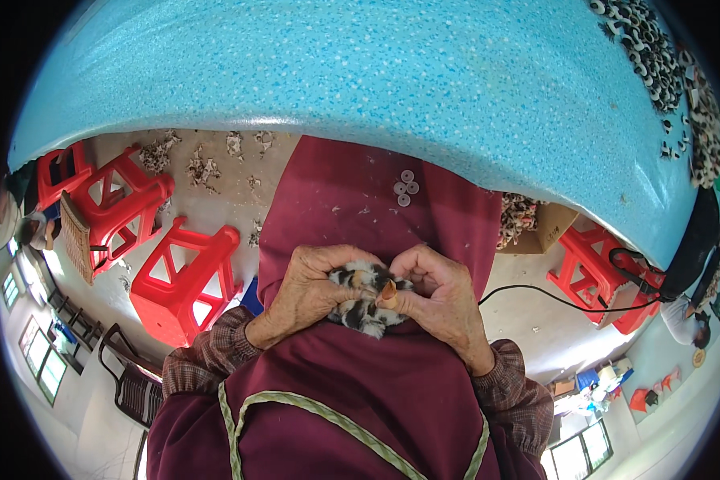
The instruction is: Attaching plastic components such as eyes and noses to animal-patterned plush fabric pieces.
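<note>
Left hand (314,282), 8 o'clock: fingers gripping a furry piece (366,312), just below centre toward 6, apparently to steady it. Pale discs (412,188), 1 o'clock, on the maroon apron (328,200), likely for easy reach. Right hand (442,296), 4 o'clock: pinching the piece's right edge; tan thumb cover (388,295) perhaps protects skin.

i can't see the whole furry piece (368,322); the left hand (312,286) and right hand (446,298) cover its sides. the blue tabletop (336,72) hides part of the cardboard box (555,227), and the black-and-white pile (650,60) is cut off up top.
</note>
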`<state>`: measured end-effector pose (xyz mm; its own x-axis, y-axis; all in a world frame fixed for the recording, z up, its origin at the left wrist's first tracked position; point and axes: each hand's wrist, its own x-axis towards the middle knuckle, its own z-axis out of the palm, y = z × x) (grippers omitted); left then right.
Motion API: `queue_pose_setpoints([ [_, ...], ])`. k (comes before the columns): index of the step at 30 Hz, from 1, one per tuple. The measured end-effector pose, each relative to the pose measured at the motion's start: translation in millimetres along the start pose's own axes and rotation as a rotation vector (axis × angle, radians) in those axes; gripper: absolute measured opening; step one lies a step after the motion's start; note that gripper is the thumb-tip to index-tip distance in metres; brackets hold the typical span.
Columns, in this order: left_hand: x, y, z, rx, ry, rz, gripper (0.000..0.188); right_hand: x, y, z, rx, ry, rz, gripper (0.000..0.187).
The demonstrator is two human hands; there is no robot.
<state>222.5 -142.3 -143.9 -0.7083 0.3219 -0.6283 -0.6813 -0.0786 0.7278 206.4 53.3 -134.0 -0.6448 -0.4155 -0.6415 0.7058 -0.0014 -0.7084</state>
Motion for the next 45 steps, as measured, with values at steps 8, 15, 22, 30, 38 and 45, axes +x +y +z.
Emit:
queue_pose_setpoints([
  [8, -5.4, -1.0, 0.7, 0.108, 0.001, 0.045, 0.028, -1.3, -1.3, -4.5, -0.156, -0.067, -0.108, 0.026],
  [15, -8.9, 0.1, 0.0, 0.061, -0.019, 0.032, 0.03, -4.2, -2.5, -2.0, -0.01, -0.086, -0.055, 0.021],
  [22, -13.4, 3.1, 0.7, 0.097, -0.024, -0.006, 0.03, -4.8, -6.6, -4.4, -0.076, -0.102, -0.012, 0.016],
  [30, -15.6, 11.3, 5.4, 0.187, 0.007, -0.02, 0.03, -4.0, -7.6, -1.9, -0.157, -0.063, -0.042, 0.015],
  [38, -11.3, -0.3, 11.6, 0.198, 0.122, 0.084, 0.03, -8.0, -5.7, 3.8, -0.212, -0.017, -0.128, 0.033],
  [45, -12.6, -1.9, 15.0, 0.378, 0.159, 0.281, 0.029, -10.3, 1.0, 10.5, -0.228, 0.027, -0.028, 0.039],
])
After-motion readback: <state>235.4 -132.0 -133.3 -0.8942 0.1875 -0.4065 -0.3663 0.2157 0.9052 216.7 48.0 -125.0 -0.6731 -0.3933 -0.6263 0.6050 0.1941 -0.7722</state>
